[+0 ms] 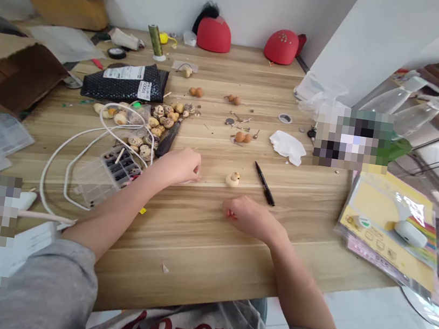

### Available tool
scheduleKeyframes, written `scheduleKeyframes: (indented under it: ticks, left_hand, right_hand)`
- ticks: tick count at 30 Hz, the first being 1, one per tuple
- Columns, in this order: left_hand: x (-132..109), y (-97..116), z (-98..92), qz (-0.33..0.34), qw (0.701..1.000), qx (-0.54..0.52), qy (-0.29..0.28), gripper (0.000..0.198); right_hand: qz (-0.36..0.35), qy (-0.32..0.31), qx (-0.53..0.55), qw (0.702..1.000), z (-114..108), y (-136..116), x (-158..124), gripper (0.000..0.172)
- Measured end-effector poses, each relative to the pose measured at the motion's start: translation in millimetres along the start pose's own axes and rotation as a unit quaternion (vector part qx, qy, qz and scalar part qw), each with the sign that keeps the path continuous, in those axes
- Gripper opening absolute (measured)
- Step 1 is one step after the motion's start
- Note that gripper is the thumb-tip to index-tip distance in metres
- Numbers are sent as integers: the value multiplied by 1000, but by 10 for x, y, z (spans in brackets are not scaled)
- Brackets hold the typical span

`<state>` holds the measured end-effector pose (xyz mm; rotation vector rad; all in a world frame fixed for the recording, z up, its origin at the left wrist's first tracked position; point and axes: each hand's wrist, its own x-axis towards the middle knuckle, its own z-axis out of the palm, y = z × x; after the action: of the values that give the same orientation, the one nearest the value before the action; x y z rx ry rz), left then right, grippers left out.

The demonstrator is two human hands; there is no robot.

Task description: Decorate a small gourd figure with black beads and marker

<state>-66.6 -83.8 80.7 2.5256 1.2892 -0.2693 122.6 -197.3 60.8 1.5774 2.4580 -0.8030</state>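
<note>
My left hand [180, 165] rests on the wooden table [201, 238] with its fingers curled and pinched together; what they hold is too small to make out. My right hand [247, 216] lies closed in a loose fist near the table's middle, something tiny at its fingertips. Between and just beyond the two hands sits a small pale gourd figure [233, 178]. A black pen [265, 183] lies to the right of it. A pile of small patterned gourds [155, 123] lies behind my left hand.
A clear compartment box [115, 169] and a looped white cable [77, 155] lie left. A black bag [124, 83], a white tissue [287, 144], loose orange gourds [242, 136], two red helmets [214, 34] at the wall. Yellow packets [392, 232] overhang the right edge.
</note>
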Motion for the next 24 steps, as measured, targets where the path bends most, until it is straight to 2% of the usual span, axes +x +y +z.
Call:
scheduleKeyframes:
  ticks: [2,4,6,8,10,12,14,17,20,24]
  left_hand:
    - [-6,15,-3,-32,996,45,-75,23]
    - [18,45,25,-32,992,53,-111,21]
    - [44,55,36,-13,992,46,-119,18]
    - [29,36,-8,16,994,22,-101,18]
    - [-55,13,-118,54,995,-43,-66,19]
    - [-203,18,-265,96,982,-156,-50,18]
    - [-378,60,-406,143,951,-266,-74,19]
    - [-599,159,-537,218,907,-351,-86,16]
    - [-723,250,-570,256,895,-361,-52,12]
    - [-779,366,-522,262,916,-300,45,10]
  right_hand:
    - [-8,18,30,999,-13,2,-2,23]
    - [-29,54,74,995,-16,11,1,25]
    - [-63,109,126,984,-11,22,3,26]
    - [-100,173,193,961,-7,29,-5,24]
    - [-127,236,273,924,-12,27,-25,18]
    - [-134,290,343,883,-27,19,-54,13]
    - [-141,358,393,835,-43,9,-80,9]
    - [-159,452,455,750,-50,-10,-102,12]
    - [-168,501,488,695,-34,-33,-109,16]
    - [-175,553,473,663,-13,-72,-126,17]
